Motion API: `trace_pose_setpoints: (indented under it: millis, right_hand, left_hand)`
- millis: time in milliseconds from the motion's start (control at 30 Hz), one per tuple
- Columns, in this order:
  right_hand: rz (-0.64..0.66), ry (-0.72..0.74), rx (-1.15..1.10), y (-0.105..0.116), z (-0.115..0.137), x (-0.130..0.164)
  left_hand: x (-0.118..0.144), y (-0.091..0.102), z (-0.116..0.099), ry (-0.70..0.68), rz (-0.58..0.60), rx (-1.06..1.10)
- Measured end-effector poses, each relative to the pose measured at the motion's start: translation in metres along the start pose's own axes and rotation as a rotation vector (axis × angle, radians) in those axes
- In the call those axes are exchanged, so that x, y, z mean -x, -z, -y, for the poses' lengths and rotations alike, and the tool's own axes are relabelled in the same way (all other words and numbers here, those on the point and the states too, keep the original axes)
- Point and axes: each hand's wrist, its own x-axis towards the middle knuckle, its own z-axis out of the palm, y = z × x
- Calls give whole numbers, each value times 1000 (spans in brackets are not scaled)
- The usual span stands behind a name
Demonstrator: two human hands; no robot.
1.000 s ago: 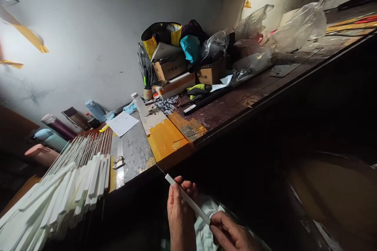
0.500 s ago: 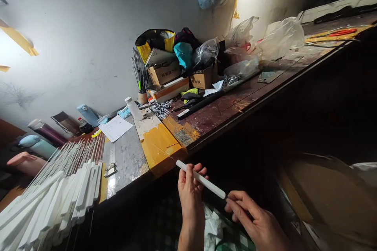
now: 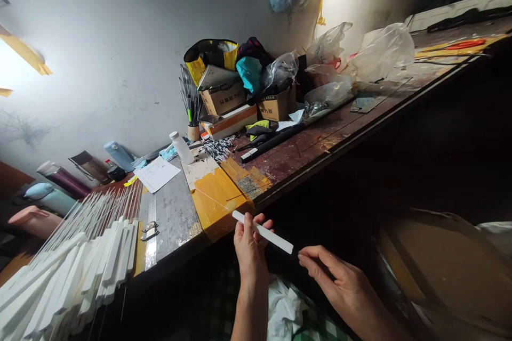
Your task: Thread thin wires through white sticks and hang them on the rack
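Here, your left hand [image 3: 248, 242] is raised just off the front edge of the bench [image 3: 320, 144], its fingers and thumb pinched shut around a slim white stick [image 3: 263, 232] near its upper end. The stick slants down to the right, in the air below the bench's yellow-taped patch [image 3: 218, 197]. Your right hand [image 3: 340, 287] sits at the stick's lower end, forefinger and thumb drawn together just at its tip; whether they actually grip it cannot be told. A crumpled white cloth [image 3: 282, 309] lies in your lap beneath both hands. At the bench's left end, a fanned row of similar white sticks [image 3: 80, 272] overhangs the front edge beside a metal ruler [image 3: 151, 237].
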Motion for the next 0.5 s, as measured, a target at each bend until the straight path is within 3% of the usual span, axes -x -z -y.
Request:
trace_pose_setpoints:
  millis: [333, 500]
  right_hand:
    - [-15, 34, 47, -1, 4, -6]
    - [26, -31, 10, 3, 6, -4]
  left_hand:
    - [0, 1, -5, -14, 14, -2]
    - [3, 1, -4, -3, 6, -15]
